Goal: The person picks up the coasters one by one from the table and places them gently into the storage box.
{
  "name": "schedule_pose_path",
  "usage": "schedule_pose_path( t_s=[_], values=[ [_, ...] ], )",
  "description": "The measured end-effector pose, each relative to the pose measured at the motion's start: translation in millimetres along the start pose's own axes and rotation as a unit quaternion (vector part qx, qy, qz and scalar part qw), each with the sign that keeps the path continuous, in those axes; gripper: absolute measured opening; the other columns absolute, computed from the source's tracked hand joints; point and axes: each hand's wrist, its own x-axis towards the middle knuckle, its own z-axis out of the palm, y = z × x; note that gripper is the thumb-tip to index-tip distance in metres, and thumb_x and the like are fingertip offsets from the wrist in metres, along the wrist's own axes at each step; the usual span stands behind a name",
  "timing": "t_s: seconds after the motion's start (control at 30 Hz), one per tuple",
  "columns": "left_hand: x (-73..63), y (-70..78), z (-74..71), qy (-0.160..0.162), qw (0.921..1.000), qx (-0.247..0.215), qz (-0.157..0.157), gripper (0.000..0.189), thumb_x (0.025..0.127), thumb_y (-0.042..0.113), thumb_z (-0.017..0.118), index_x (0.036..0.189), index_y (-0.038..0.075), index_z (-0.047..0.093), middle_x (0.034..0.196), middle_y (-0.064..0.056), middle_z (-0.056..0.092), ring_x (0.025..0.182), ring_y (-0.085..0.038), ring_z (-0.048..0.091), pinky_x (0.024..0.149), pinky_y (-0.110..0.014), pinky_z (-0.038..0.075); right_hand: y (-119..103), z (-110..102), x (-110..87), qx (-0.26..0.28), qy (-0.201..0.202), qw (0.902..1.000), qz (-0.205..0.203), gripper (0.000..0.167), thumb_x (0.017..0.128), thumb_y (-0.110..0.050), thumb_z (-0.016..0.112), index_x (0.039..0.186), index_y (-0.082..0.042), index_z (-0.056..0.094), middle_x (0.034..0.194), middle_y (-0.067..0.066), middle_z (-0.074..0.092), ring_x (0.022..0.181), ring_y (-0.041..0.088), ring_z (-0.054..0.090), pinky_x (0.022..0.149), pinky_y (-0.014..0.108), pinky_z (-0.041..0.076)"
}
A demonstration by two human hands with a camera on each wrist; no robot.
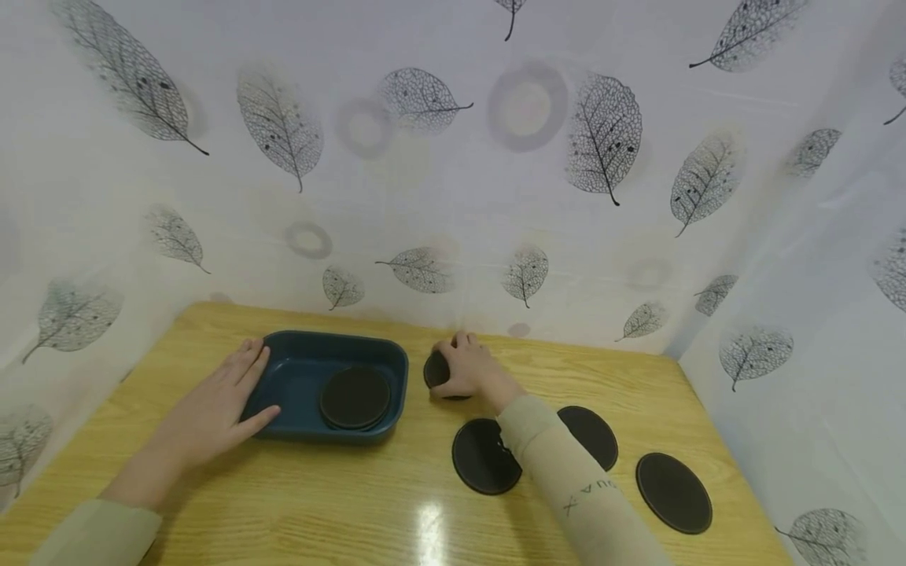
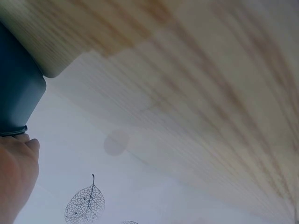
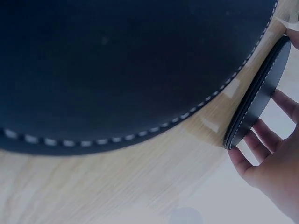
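A dark blue rectangular tray (image 1: 293,393) stands on the table at the left, and my left hand (image 1: 212,405) rests on its left end with straight fingers along the rim and the thumb spread toward the near side. In the tray's right half lies a small stack of round black coasters (image 1: 355,398). Just right of the tray, my right hand (image 1: 467,368) grips another black coaster (image 1: 435,369) by its edge. The right wrist view shows the fingertips along the stitched rim of this held coaster (image 3: 261,93). The hand hides part of it in the head view.
Three more coasters lie on the wooden table (image 1: 304,503): one below my right hand (image 1: 484,460), one partly behind the right sleeve (image 1: 591,436), and one farthest right (image 1: 674,493). A white leaf-patterned sheet (image 1: 453,196) hangs behind the table and along its sides.
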Motion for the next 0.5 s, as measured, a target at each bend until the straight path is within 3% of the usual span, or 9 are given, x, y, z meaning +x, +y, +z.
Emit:
schedule_pose_path(
  t_s=[0.17, 0.5],
  values=[
    [0.2, 0.0, 2.6, 0.007, 0.9999, 0.004, 0.006, 0.097, 0.105, 0.051, 0.061, 0.167, -0.009, 0.016, 0.173, -0.033, 0.017, 0.165, -0.044, 0.009, 0.134, -0.030, -0.012, 2, 0, 0.2, 0.004, -0.007, 0.9999, 0.007, 0.076, 0.085, -0.054, 0.082, 0.148, -0.022, 0.056, 0.142, 0.020, 0.049, 0.125, 0.035, 0.047, 0.104, 0.055, 0.048],
    [-1.7, 0.8, 3.1, 0.031, 0.9994, 0.007, 0.014, 0.096, 0.104, 0.049, 0.064, 0.165, -0.010, 0.020, 0.171, -0.034, 0.023, 0.166, -0.042, 0.010, 0.127, -0.017, -0.019, -2, -11, 1.5, -0.024, 0.017, 0.9996, 0.003, 0.078, 0.084, -0.053, 0.082, 0.149, -0.020, 0.056, 0.136, 0.018, 0.049, 0.120, 0.032, 0.045, 0.096, 0.049, 0.046]
  ],
)
